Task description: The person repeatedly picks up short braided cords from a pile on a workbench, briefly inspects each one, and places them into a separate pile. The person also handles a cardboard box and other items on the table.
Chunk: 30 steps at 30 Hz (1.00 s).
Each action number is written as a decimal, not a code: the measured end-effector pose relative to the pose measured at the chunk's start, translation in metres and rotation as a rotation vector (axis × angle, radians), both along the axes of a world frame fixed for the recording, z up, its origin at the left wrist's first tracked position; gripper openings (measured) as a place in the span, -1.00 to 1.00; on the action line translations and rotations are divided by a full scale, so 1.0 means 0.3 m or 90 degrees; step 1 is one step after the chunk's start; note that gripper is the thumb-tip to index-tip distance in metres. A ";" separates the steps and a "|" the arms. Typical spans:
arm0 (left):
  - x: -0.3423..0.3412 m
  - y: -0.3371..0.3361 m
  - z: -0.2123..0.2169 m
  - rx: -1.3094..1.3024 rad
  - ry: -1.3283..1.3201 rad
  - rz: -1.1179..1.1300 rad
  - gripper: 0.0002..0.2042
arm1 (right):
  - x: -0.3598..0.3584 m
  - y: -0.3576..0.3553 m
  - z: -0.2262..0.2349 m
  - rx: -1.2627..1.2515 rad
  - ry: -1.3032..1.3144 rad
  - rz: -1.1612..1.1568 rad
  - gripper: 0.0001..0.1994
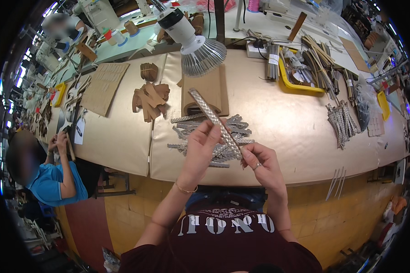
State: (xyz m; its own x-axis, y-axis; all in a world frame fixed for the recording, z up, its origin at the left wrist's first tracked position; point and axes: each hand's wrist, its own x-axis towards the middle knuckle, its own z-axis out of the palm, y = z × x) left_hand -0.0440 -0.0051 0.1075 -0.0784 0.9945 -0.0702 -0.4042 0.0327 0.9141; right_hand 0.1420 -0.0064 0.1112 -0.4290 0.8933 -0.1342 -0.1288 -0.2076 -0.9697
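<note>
A braided, silvery-beige strap (204, 105) with a brown edge slants between my two hands above the table. My left hand (207, 140) grips it around the middle, thumb on top. At its lower end, my right hand (260, 162) pinches the tip between thumb and fingers; a ring shows on one finger. Beneath my hands lies a loose pile of grey braided strips (234, 127). Just behind the pile stands a brown curved board or block (205, 91).
A lamp (200, 52) hangs over the table. Brown leather pieces (151, 101) and a cardboard sheet (105, 86) lie left. At right are a yellow tray (300, 88) of strips and a braided bundle (342, 122). A co-worker in blue (59, 182) sits at far left.
</note>
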 end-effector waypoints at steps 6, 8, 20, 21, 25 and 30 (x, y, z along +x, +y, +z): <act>0.041 -0.031 -0.012 0.016 -0.037 -0.121 -0.70 | 0.035 0.035 -0.038 -0.146 0.219 0.055 -0.79; 0.043 -0.029 -0.018 0.026 -0.024 -0.109 -0.73 | 0.038 0.037 -0.047 -0.215 0.299 0.083 -0.79; 0.044 -0.027 -0.017 -0.023 0.021 -0.046 -0.77 | -0.014 -0.023 -0.027 0.074 -0.004 -0.068 -0.76; 0.042 -0.026 -0.021 -0.024 0.027 -0.045 -0.77 | -0.014 -0.020 -0.027 0.081 -0.019 -0.063 -0.77; 0.026 -0.027 -0.038 -0.022 0.036 -0.047 -0.77 | -0.019 -0.015 -0.026 0.071 -0.041 -0.055 -0.79; 0.028 -0.030 -0.049 -0.034 0.015 -0.023 -0.78 | -0.031 -0.008 -0.021 0.058 -0.038 -0.050 -0.80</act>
